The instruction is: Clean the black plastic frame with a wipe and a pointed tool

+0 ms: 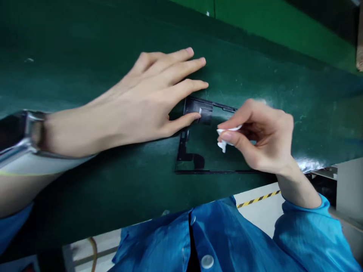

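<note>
A thin black rectangular frame (215, 172) lies flat on the green work surface, and green shows through its middle. My left hand (159, 90) is open, palm down, with its fingers spread past the frame's far left corner. Its thumb tip rests on or just over a dark patch (206, 113) near that corner. Between the thumb and fingers of my right hand (263, 132) is pinched a crumpled white wipe (225, 140), held over the middle of the frame. That hand and wrist cover the frame's right part.
The green work surface (113, 181) runs on to both sides, with a brighter green panel (255, 22) along its far edge. White specks and scuffs mark it. Below the near edge, yellow-and-black tape (258, 199) crosses the pale floor. A watch (25, 132) is on my left wrist.
</note>
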`<action>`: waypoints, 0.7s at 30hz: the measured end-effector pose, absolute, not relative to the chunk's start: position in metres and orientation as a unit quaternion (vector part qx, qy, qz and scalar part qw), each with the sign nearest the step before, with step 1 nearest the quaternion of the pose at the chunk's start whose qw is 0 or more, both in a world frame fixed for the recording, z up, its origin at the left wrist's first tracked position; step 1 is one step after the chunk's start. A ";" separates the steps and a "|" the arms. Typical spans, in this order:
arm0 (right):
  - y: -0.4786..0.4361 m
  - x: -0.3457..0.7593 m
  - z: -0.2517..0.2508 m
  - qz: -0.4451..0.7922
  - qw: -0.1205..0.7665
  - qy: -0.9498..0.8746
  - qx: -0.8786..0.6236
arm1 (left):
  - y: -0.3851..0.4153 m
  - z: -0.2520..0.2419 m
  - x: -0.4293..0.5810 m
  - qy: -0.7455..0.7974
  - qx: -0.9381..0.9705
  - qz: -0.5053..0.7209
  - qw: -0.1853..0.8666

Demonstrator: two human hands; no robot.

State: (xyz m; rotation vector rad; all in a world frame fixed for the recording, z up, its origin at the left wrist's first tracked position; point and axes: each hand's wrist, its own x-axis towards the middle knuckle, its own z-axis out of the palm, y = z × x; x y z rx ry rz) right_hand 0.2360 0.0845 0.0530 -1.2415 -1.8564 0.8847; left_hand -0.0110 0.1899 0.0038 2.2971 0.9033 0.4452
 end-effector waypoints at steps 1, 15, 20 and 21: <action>0.086 0.233 0.053 0.303 0.322 -0.759 -0.478 | 0.191 -0.002 -0.014 0.316 0.892 0.155 0.283; 0.090 0.195 0.013 0.108 0.203 -0.854 -0.467 | 0.210 0.017 0.052 0.376 0.907 0.015 0.189; 0.094 0.187 0.018 0.152 0.186 -0.848 -0.473 | 0.204 0.017 0.045 0.386 0.901 0.004 0.197; 0.096 0.184 0.022 0.180 0.177 -0.838 -0.484 | 0.205 0.016 0.043 0.383 0.903 0.007 0.193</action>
